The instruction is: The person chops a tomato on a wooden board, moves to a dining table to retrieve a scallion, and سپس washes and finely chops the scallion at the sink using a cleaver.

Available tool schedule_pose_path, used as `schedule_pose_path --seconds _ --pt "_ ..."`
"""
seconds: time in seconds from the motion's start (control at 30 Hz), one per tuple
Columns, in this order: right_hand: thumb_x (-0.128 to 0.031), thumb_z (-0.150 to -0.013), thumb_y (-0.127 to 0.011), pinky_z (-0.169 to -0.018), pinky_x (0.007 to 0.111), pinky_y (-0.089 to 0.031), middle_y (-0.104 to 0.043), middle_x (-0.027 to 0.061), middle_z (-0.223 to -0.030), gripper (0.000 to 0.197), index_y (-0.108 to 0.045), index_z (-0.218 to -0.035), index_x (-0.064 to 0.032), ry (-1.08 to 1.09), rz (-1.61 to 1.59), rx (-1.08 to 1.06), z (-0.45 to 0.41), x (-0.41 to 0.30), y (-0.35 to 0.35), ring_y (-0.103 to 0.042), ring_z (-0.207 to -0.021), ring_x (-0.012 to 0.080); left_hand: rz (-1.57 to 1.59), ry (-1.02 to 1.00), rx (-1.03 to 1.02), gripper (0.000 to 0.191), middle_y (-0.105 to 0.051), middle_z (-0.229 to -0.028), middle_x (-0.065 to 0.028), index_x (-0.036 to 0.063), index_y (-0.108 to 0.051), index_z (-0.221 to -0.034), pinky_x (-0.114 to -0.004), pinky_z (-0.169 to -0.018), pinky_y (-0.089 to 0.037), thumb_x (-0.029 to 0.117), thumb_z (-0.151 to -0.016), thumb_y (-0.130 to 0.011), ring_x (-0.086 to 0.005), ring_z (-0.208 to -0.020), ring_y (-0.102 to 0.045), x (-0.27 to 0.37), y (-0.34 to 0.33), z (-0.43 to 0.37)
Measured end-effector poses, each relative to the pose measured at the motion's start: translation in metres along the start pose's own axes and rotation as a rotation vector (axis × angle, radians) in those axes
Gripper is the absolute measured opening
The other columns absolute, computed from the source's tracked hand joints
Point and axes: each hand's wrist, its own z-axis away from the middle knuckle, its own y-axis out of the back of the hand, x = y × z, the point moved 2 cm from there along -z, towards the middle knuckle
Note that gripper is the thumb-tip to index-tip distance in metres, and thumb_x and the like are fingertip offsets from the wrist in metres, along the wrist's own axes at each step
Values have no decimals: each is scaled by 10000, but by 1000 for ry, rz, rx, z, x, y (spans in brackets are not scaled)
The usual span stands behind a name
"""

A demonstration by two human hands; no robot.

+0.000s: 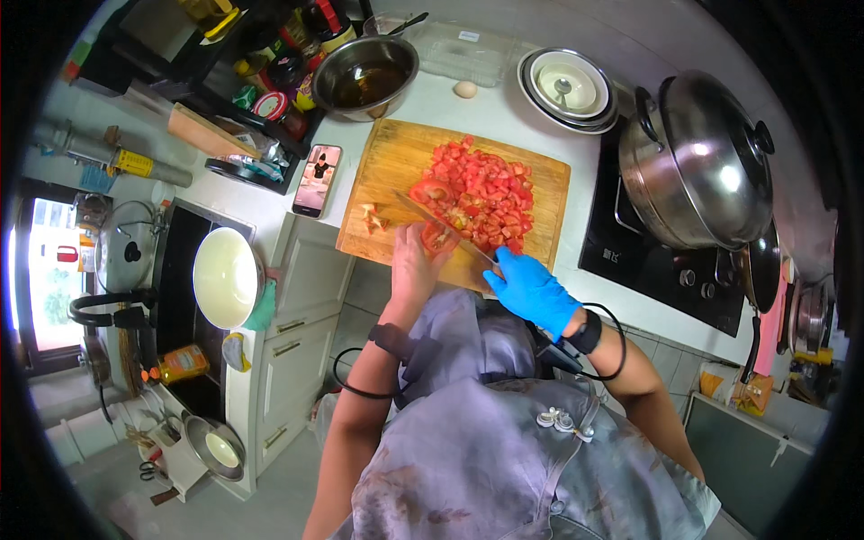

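My left hand [415, 260], bare, holds a cut piece of tomato [438, 238] on the near side of the wooden cutting board [386, 162]. In the blue glove, my right hand [533, 290] grips a kitchen knife [466, 244] by its handle; the blade slants to the upper left, between the held piece and another tomato piece [432, 193]. Diced tomato [489, 192] covers much of the board's middle and right. Several small trimmed tomato scraps [373, 219] lie at the left. The knife handle is mostly hidden in my glove.
Behind the board stand a metal bowl of dark liquid [368, 81], an egg [465, 89] and stacked bowls [570, 88]. A phone [317, 181] lies left. A large lidded steel pot [695, 169] sits on the cooktop [648, 283] at right. The sink [182, 236] is far left.
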Motion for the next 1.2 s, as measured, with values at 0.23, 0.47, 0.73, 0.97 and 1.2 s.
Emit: schedule_pose_path --seconds 0.23,0.47,0.73,0.97,1.2 --pt "-209 -841 -499 -599 495 -443 -568 259 -687 273 -460 -888 58 -1 -5 -7 -17 11 -28 -571 -683 427 51 -2 23 539 -510 -1017 -166 9 -490 -1069 -374 -763 -476 84 -617 -775 -321 -901 -552 -3 -3 0" --pt "-198 -839 -522 -568 479 -447 -573 225 -678 254 -454 -882 43 36 -66 -15 0 -6 -7 -570 -657 409 30 82 -20 529 -513 -973 -162 -1 -457 -1041 -362 -744 -491 97 -631 -777 -290 -871 -569 -5 -1 7" --pt "-204 -830 -527 -577 502 -432 -559 243 -677 249 -456 -850 34 93 -40 97 -19 3 -45 -562 -660 415 -22 102 -58 509 -509 -934 -168 -1 -432 -1006 -390 -715 -467 96 -638 -771 -332 -839 -545 3 1 4" --pt "-233 -851 -529 -543 490 -427 -554 254 -654 266 -451 -896 16 48 -169 50 1 -2 0 -561 -645 426 -6 -61 -160 526 -436 -1087 -190 4 -420 -1061 -398 -806 -467 12 -628 -717 -351 -982 -501 -15 10 2" --pt "-232 -846 -549 -567 473 -441 -565 268 -683 300 -463 -961 32 -95 -145 79 11 23 17 -571 -676 426 -145 -174 -476 525 -463 -1114 -149 58 -452 -1139 -429 -765 -475 93 -667 -678 -360 -963 -538 -13 16 -33"
